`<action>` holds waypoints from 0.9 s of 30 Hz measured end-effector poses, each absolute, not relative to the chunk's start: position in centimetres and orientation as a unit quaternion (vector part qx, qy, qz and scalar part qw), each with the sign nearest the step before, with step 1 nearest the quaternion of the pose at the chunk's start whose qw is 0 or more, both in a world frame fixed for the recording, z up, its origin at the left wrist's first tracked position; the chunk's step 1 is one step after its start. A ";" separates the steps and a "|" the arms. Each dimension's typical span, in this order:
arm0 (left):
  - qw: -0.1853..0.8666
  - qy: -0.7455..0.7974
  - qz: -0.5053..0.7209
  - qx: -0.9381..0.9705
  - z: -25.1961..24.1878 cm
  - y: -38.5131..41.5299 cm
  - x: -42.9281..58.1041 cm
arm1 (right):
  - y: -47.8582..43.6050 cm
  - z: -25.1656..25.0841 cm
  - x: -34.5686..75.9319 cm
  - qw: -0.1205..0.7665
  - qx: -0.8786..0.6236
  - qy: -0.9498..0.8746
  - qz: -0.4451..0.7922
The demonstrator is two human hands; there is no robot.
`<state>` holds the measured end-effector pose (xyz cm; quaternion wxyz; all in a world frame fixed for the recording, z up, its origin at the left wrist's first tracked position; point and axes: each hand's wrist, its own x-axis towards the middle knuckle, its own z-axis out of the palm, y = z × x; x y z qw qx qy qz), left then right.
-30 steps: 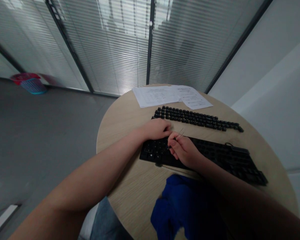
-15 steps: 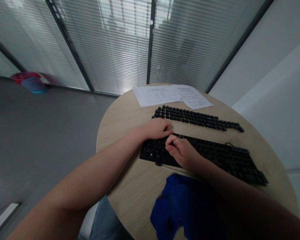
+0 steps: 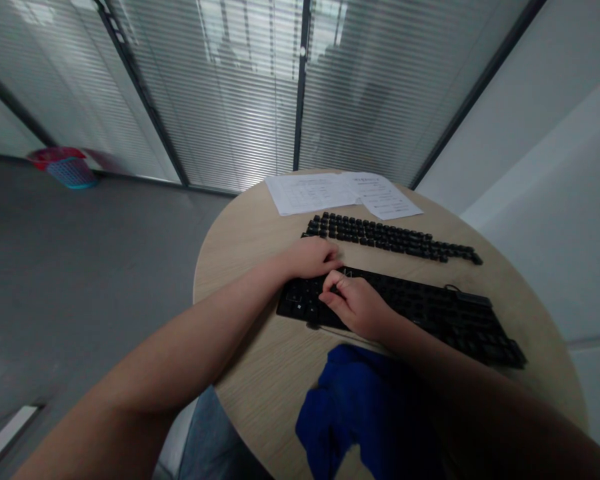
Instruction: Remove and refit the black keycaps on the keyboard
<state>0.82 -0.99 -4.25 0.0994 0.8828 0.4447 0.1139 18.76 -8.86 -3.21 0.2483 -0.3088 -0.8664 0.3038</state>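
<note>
Keyboard point(image 3: 430, 310): black, lies flat on the round tabletop point(image 3: 240, 240). Its long axis runs left to right across the view, and the right end sits a little nearer the person. Its left end is under both hands. A dark cable point(image 3: 453, 289) loops at the far edge towards the right.

Surroundings:
- A strip of loose black keycaps point(image 3: 410, 239) lies just beyond the keyboard, roughly parallel to it and apart from it.
- Two printed sheets point(image 3: 325, 190) lie at the far rim.
- A blue cloth point(image 3: 365, 407) is bunched at the near edge, just beside the right forearm.
- A red and blue basket point(image 3: 63, 167) stands on the floor, far left.

Hands:
- Left hand point(image 3: 313, 257) lies palm down with fingers curled at the keyboard's far left edge. It touches the edge, but I cannot tell whether it grips or only rests.
- Right hand point(image 3: 354, 305) is over the left keys, fingers curled in and thumb pressed to forefinger. It is pinched together on a thin wire tool point(image 3: 347, 272) that barely shows past the fingertips.
- The two hands are close together, almost touching.
</note>
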 end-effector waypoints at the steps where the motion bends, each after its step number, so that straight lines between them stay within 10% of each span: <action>1: 0.099 0.446 0.115 0.882 -4.3 -1.0 0.8 | -8.9 -3.2 18.7 0.248 -0.309 -0.866 0.304; 27: 0.189 0.404 0.214 0.869 -3.7 -1.1 0.1 | -8.8 -4.9 19.0 0.499 -0.371 -0.622 0.476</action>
